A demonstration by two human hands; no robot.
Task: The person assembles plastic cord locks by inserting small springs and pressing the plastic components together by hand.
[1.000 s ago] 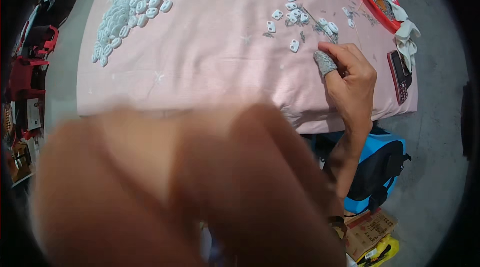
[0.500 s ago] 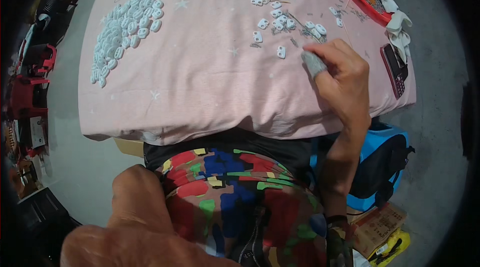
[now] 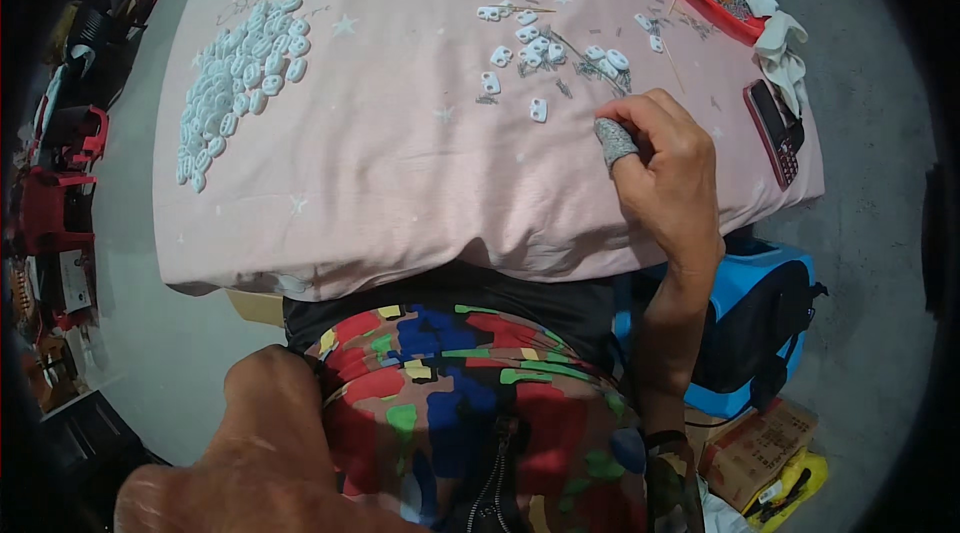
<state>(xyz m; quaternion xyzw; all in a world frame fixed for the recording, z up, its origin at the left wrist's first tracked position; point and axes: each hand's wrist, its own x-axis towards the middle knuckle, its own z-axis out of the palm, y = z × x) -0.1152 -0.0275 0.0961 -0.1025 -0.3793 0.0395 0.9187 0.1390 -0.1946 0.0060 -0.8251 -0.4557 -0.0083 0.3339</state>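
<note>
My right hand is over the right side of the pink cloth, thumb and index finger drawn together in a pinch. A grey wrap covers its thumb. Whatever it may hold is too small or hidden to make out. Just beyond its fingers lie loose white plastic pieces with holes, among small grey metal bits. One white piece sits apart, left of the hand. My left arm is bent close at the lower left, its hand near the bottom edge with fingers hidden.
A large heap of white oval pieces spreads over the cloth's left side. At the far right stands a red tray of grey metal bits, beside a white cloth and a dark red phone. A blue-black bag is below the table's right edge.
The view has shifted slightly, moving the table's contents left and a little down in the picture. My right hand keeps its pinch near the loose pieces. My left arm has drawn slightly lower.
</note>
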